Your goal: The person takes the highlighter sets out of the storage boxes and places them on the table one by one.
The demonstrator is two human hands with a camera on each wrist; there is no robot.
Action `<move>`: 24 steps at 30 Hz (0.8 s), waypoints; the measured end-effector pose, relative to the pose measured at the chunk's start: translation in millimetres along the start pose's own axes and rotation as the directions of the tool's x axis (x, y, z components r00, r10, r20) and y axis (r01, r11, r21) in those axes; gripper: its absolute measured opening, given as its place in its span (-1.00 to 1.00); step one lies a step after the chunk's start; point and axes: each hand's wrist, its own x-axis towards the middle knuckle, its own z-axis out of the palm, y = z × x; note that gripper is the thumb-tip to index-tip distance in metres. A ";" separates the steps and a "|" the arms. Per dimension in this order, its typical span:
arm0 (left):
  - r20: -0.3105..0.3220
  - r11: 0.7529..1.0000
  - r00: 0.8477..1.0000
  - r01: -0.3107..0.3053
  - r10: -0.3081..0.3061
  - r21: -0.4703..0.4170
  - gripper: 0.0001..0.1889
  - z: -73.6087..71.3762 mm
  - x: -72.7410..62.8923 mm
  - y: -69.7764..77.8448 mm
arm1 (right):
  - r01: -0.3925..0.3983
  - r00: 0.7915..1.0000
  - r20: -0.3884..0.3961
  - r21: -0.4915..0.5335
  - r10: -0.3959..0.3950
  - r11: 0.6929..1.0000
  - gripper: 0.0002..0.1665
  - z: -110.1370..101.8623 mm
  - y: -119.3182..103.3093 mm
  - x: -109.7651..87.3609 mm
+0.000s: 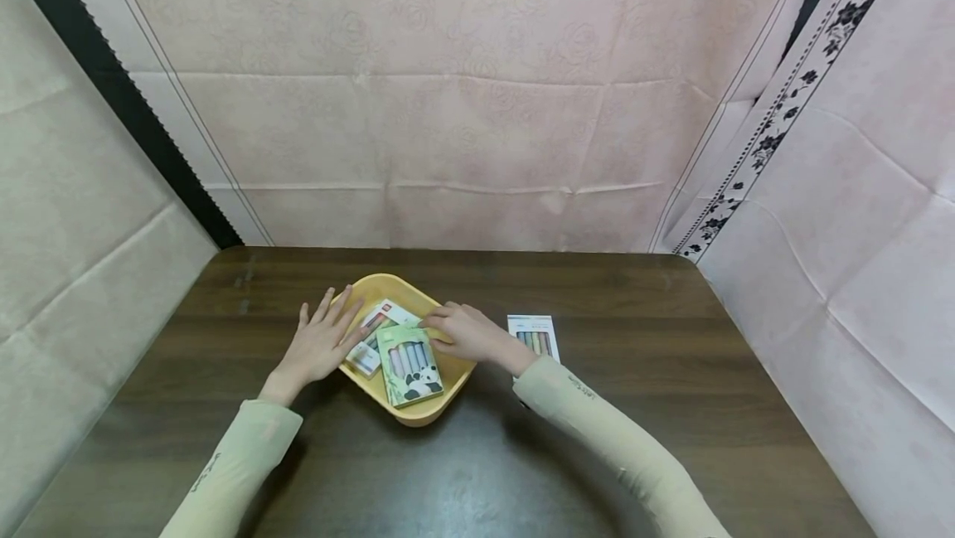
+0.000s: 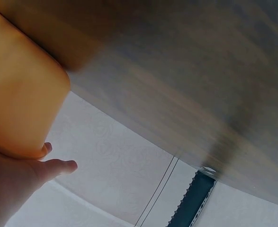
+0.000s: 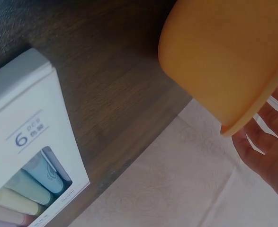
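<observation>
A yellow plastic basket [image 1: 419, 418] stands on the table. Inside it, a green box of markers with a panda on the front [image 1: 410, 365] overlaps a white box of markers [image 1: 367, 358]. My left hand [image 1: 322, 345] lies over the basket's left rim with its fingers spread, and the tips reach above the white box. Over the right rim extends my right hand [image 1: 464, 332], its fingertips at the green box's upper right corner; whether they touch it is unclear. In the right wrist view those fingers [image 3: 266, 135] look spread behind the basket's rim.
Another white box of markers [image 1: 534, 334] lies on the table right of the basket, partly behind my right forearm. The brown wooden table [image 1: 634, 356] ends at hanging pale cloths [image 1: 462, 140] at the back and both sides.
</observation>
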 end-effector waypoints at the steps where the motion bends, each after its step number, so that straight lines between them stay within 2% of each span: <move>1: 0.002 1.000 1.000 0.004 -0.004 -0.002 -0.37 0.1 0.0 0.1 | 0.002 1.000 0.000 -0.007 -0.002 1.000 -0.62 0.0 -0.3 0.5; 7: 0.024 1.000 0.999 0.023 -0.022 -0.015 -0.35 0.9 1.0 -0.5 | -0.004 1.000 0.026 -0.029 0.005 1.000 -0.61 -0.1 -2.9 4.5; 14: 0.024 1.000 1.000 0.014 -0.014 0.019 -0.37 1.3 0.5 -0.1 | -0.019 0.997 0.068 -0.047 0.022 0.999 -0.60 2.8 -5.1 8.4; 24: 0.027 1.000 0.999 0.017 -0.017 0.014 -0.36 0.7 0.4 1.8 | -0.010 0.997 0.072 -0.080 0.016 0.997 -0.59 5.9 -6.4 12.5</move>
